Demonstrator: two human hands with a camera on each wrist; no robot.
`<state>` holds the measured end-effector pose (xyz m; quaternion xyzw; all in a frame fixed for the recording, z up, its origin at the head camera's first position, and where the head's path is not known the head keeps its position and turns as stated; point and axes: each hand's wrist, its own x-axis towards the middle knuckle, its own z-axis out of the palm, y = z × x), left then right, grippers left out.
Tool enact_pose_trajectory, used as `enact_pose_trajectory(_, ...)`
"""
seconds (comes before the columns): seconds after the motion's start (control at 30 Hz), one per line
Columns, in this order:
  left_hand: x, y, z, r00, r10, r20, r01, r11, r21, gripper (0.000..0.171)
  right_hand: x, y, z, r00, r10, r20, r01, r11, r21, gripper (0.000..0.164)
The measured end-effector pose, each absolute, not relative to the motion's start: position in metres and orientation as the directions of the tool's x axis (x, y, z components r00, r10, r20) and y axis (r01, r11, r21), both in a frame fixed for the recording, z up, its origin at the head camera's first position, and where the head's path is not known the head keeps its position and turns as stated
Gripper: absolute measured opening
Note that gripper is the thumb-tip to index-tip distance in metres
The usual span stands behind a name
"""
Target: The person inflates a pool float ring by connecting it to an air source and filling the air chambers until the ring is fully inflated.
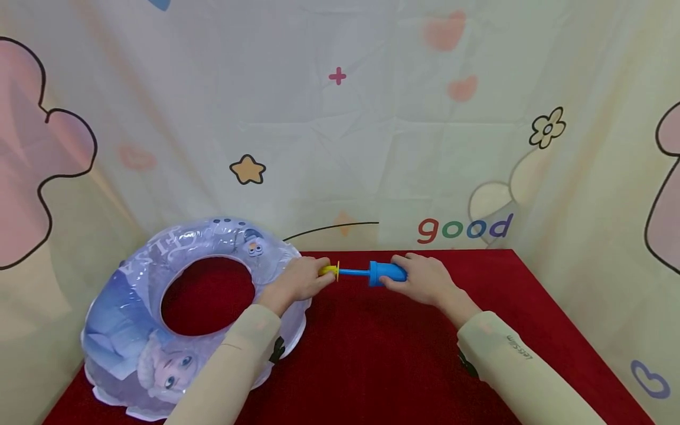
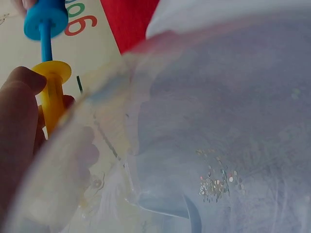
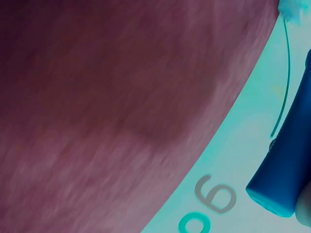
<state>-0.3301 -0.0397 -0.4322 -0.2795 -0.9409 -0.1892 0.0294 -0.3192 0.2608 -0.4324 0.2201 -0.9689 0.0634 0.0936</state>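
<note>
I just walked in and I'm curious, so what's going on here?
A person is holding a small pump level above or on the red table; which of the two is hard to tell. The left hand grips its yellow handle, the right hand its blue body, and part of the blue rod shows between them. A printed swim ring, looking puffed out, is on the person's left, partly behind the left arm. No link between pump and ring is visible.

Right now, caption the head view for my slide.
Left hand grips yellow handle, right hand blue pump barrel, near a swim ring.
</note>
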Motion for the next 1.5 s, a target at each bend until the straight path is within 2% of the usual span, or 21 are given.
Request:
enact_pose_trajectory(0.3, -0.327, -0.039, -0.429, -0.838, 0.517, 0.177, 0.545, 0.772, 0.327, 0.013, -0.311, 0.319, -0.428, -0.895, -0.382, 0.232, -0.404, 0.913, -0.055, 0.064)
enact_pose_trajectory(0.47, -0.326, -0.036, -0.429, -0.837, 0.521, 0.165, 0.546, 0.774, 0.32, 0.015, -0.306, 0.33, -0.429, -0.889, -0.386, 0.245, -0.415, 0.907, -0.073, 0.064)
enact_pose_trajectory(0.7, -0.324, -0.037, -0.431, -0.82, 0.551, 0.157, 0.571, 0.765, 0.297, 0.018, -0.304, 0.296, -0.431, -0.876, -0.397, 0.275, -0.438, 0.893, -0.103, 0.061)
enact_pose_trajectory(1.1, -0.323, -0.028, -0.439, -0.832, 0.529, 0.166, 0.552, 0.768, 0.325, 0.023, -0.309, 0.218, -0.43, -0.847, -0.463, 0.261, -0.484, 0.875, -0.022, 0.061)
enact_pose_trajectory(1.3, -0.325, -0.03, -0.44, -0.83, 0.526, 0.187, 0.557, 0.76, 0.336, 0.016, -0.308, 0.222, -0.432, -0.848, -0.464, 0.255, -0.48, 0.877, 0.0, 0.059)
enact_pose_trajectory(1.5, -0.328, -0.034, -0.438, -0.824, 0.537, 0.18, 0.565, 0.758, 0.325, 0.016, -0.31, 0.256, -0.433, -0.862, -0.449, 0.235, -0.461, 0.887, 0.003, 0.057)
